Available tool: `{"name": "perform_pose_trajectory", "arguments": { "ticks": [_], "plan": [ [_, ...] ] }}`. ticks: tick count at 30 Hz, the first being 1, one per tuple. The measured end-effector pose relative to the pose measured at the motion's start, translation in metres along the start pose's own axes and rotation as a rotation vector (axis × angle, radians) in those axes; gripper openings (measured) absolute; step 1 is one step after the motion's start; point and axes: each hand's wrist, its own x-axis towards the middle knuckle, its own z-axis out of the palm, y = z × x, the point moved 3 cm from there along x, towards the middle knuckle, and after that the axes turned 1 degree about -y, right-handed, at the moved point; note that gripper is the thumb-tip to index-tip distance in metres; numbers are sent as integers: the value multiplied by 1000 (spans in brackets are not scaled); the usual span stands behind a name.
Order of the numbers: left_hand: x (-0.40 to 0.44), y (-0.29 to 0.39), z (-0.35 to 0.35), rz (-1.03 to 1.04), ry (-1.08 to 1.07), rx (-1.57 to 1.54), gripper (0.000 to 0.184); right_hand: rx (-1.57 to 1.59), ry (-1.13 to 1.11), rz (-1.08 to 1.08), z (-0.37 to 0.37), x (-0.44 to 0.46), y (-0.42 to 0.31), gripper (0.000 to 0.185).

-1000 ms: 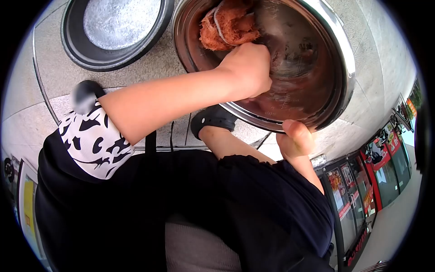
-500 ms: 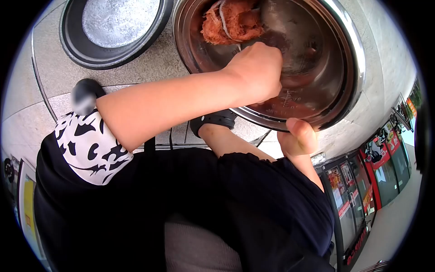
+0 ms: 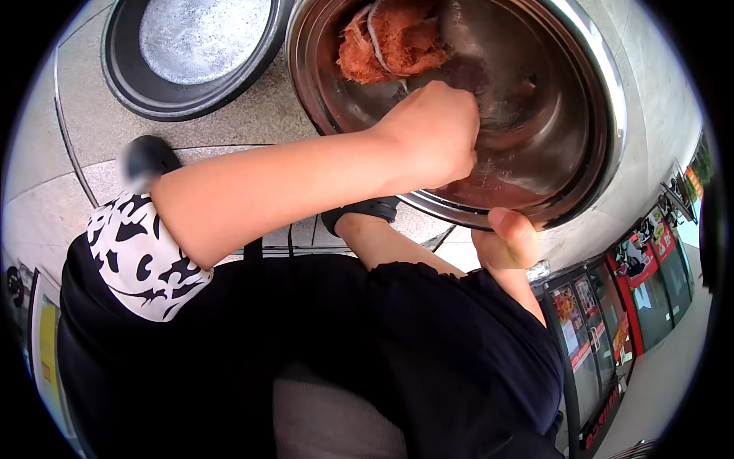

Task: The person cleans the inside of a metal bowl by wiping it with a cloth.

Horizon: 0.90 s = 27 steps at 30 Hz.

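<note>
A shiny metal basin [image 3: 612, 134], tilted, fills the upper right of the head view. My left hand [image 3: 440, 134] reaches across into it, fingers curled into a closed fist near the inner surface; whatever the fingers hold is hidden. An orange-red fibrous bundle with a pale strip [image 3: 394, 42] lies in the basin, just above my left hand and apart from it. My right hand [image 3: 511, 241] grips the basin's lower rim, its thumb showing and the other fingers mostly hidden. Reddish wet smears and dark specks mark the basin's inside.
Left of the basin stands a dark tub [image 3: 118, 65] of foamy liquid on grey paving [image 3: 76, 115]. Two black clogs [image 3: 149, 162] are on my feet, one partly under my left forearm. My knee in dark cloth [image 3: 474, 329] is near my right hand. Shopfronts [image 3: 589, 321] line the right.
My left hand has moved right and slightly down inside the basin. The basin has shifted a little right and down, with my right hand still at its rim.
</note>
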Motion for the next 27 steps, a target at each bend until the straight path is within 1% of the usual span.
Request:
{"name": "perform_pose_trajectory", "arguments": {
  "ticks": [2, 3, 4, 5, 6, 8, 9, 10, 12, 13, 14, 15, 16, 17, 18, 20, 21, 23, 24, 26, 27],
  "plan": [
    [0, -1, -1, 34, 6, 109, 11, 28, -37, 25, 0, -6, 1, 68],
    [1, -7, -3, 39, 10, 111, 11, 70, -28, -12, -2, -4, 5, 67],
    [2, -16, -4, 72, 28, 293, 11, 115, -27, -53, -1, 0, 7, 67],
    [1, -19, -5, 99, 39, 473, 10, 108, 34, -53, 7, 1, 6, 67],
    [0, -21, -3, 96, 39, 474, 10, 110, 32, -51, 6, 2, 6, 67],
    [-2, -16, 1, 225, 153, 583, 10, 68, 2, -59, 3, 2, 5, 67],
    [1, -13, 5, 185, 126, 469, 10, 67, 8, -53, 3, 0, 5, 67],
    [3, -8, 9, 187, 124, 466, 10, 127, 22, 16, 2, 0, 6, 67],
    [8, -1, 12, 83, 154, 33, 10, 185, 27, 79, -1, 5, 11, 67],
    [9, 0, 13, 59, 126, -33, 10, 230, -66, 28, -5, 4, 16, 61],
    [6, -1, 13, 56, 126, -35, 10, 252, -113, 3, -8, 3, 19, 58],
    [3, -3, 12, 68, 101, 99, 10, 275, -160, -21, -10, 2, 22, 56],
    [0, -4, 10, 81, 76, 235, 11, 290, -69, 0, -14, 3, 26, 55],
    [0, -6, 4, 73, -15, 407, 11, 305, 21, 20, -17, 3, 28, 54],
    [-2, -9, -3, 100, -15, 523, 10, 307, 20, 20, -16, 4, 27, 54],
    [-1, -6, -12, 107, -115, 668, 9, 293, 95, -42, -14, 6, 24, 53],
    [-3, -5, -9, 110, -115, 668, 9, 292, 97, -44, -18, 6, 25, 53],
    [-13, 2, 1, 235, -28, 622, 9, 382, 91, -1, -26, 6, 27, 53],
    [-13, 6, 6, 214, -8, 502, 9, 383, 91, -1, -23, 7, 23, 53],
    [-5, 10, 13, 75, -97, 303, 7, 285, 126, 66, -14, 8, 12, 59],
    [-5, 6, 15, 75, -96, 303, 7, 370, 6, 52, -16, 10, 15, 59]
  ]
}}
